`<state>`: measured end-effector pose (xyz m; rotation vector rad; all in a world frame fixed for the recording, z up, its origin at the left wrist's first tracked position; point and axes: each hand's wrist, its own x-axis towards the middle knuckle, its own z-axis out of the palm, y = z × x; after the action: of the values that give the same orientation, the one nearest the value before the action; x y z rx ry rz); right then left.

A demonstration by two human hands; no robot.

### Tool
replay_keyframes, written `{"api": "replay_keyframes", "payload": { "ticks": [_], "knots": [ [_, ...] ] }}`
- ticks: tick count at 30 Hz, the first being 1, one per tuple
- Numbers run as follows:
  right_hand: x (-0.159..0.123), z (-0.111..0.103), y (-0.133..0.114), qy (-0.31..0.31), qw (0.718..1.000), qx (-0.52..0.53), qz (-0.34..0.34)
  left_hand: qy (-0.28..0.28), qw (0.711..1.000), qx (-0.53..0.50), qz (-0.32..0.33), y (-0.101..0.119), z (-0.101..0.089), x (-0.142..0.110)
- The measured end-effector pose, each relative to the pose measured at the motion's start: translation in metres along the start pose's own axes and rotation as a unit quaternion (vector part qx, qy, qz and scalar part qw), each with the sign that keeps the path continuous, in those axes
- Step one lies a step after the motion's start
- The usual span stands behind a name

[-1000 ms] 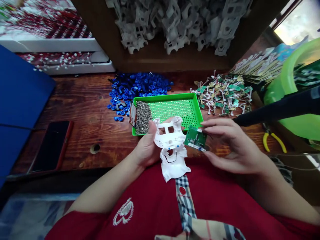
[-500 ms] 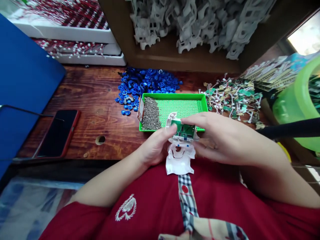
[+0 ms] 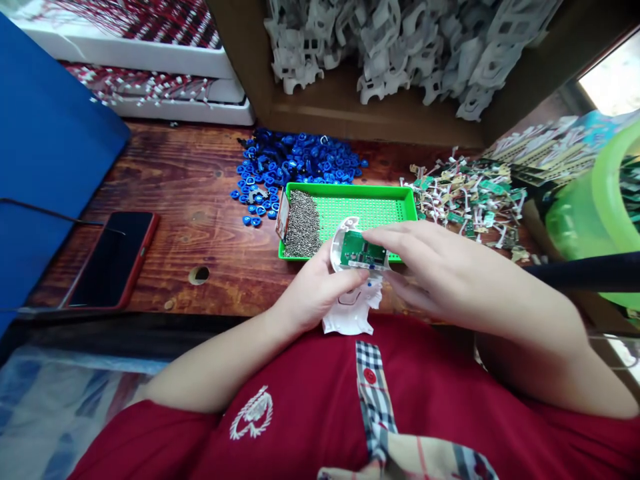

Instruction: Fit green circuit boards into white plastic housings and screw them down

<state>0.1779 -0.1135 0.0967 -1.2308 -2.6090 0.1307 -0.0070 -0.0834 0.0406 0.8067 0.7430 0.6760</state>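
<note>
My left hand (image 3: 313, 293) grips a white plastic housing (image 3: 350, 313) from its left side, thumb on its front. A small green circuit board (image 3: 361, 251) lies on the upper part of the housing. My right hand (image 3: 430, 267) reaches in from the right with its fingers pressed on the board's right edge and top. Both hands hover over the table's near edge, just in front of a green tray (image 3: 370, 207) that holds a heap of small metal screws (image 3: 301, 227).
Blue plastic caps (image 3: 295, 163) lie piled behind the tray, and loose green boards with wires (image 3: 465, 193) are heaped to the right. A cardboard box of white housings (image 3: 400, 40) stands at the back. A red-cased phone (image 3: 115, 257) lies left; a green tub (image 3: 595, 200) stands right.
My right hand brought the green board from beside the housing onto its upper part and now presses it there. The housing has tilted slightly and both hands shifted a little left.
</note>
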Motion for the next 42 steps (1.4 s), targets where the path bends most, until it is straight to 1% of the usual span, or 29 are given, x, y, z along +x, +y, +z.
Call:
{"api": "replay_keyframes", "payload": {
  "ticks": [7, 10, 12, 15, 19, 21, 23, 24, 26, 28, 29, 30, 33, 34, 36, 37, 39, 42],
  "knots": [
    [0.006, 0.004, 0.000, 0.001, 0.999, -0.044, -0.021, 0.007, 0.999, 0.034, 0.031, 0.002, -0.002, 0.001],
    [0.008, 0.007, -0.001, -0.003, 0.998, -0.061, -0.010, -0.001, 1.000, 0.008, 0.019, 0.003, -0.003, 0.003],
    [0.009, 0.010, -0.003, -0.001, 0.998, -0.070, 0.001, 0.009, 1.000, 0.014, 0.008, 0.003, -0.004, 0.003],
    [0.011, 0.015, -0.005, 0.019, 0.996, -0.086, 0.010, 0.035, 0.998, 0.055, 0.001, 0.002, -0.004, 0.004],
    [0.012, 0.019, -0.007, 0.056, 0.995, -0.078, 0.018, 0.058, 0.996, 0.064, 0.021, 0.002, -0.001, 0.004],
    [0.011, 0.022, -0.007, 0.094, 0.993, -0.048, 0.055, 0.063, 0.996, 0.049, 0.030, 0.002, 0.001, 0.004],
    [0.009, 0.026, -0.006, 0.130, 0.984, 0.002, 0.120, 0.057, 0.998, 0.024, 0.033, 0.001, 0.003, 0.003],
    [0.008, 0.029, -0.006, 0.139, 0.978, 0.034, 0.151, 0.053, 0.998, 0.014, 0.034, 0.001, 0.004, 0.002],
    [0.007, 0.035, -0.006, 0.136, 0.965, 0.108, 0.198, 0.055, 0.998, 0.011, 0.033, 0.001, 0.004, 0.001],
    [0.006, 0.042, -0.007, 0.129, 0.943, 0.195, 0.238, 0.060, 0.997, 0.024, 0.034, 0.001, 0.005, 0.000],
    [0.007, 0.045, -0.008, 0.130, 0.923, 0.247, 0.263, 0.061, 0.997, 0.030, 0.036, 0.000, 0.004, 0.000],
    [0.007, 0.048, -0.009, 0.135, 0.898, 0.302, 0.290, 0.060, 0.997, 0.034, 0.041, 0.000, 0.004, -0.001],
    [0.008, 0.053, -0.012, 0.144, 0.809, 0.452, 0.346, 0.058, 0.996, 0.032, 0.062, -0.003, 0.002, -0.002],
    [0.009, 0.054, -0.013, 0.139, 0.787, 0.488, 0.351, 0.059, 0.995, 0.032, 0.069, -0.004, 0.002, -0.002],
    [0.009, 0.054, -0.014, 0.131, 0.757, 0.537, 0.349, 0.060, 0.993, 0.049, 0.086, -0.006, 0.000, -0.004],
    [0.008, 0.054, -0.014, 0.129, 0.749, 0.551, 0.346, 0.059, 0.991, 0.067, 0.097, -0.007, -0.001, -0.005],
    [0.008, 0.054, -0.015, 0.136, 0.747, 0.553, 0.344, 0.057, 0.985, 0.110, 0.124, -0.008, -0.002, -0.007],
    [0.010, 0.060, -0.016, 0.148, 0.767, 0.523, 0.342, 0.060, 0.978, 0.144, 0.138, -0.007, -0.005, -0.010]
  ]
}}
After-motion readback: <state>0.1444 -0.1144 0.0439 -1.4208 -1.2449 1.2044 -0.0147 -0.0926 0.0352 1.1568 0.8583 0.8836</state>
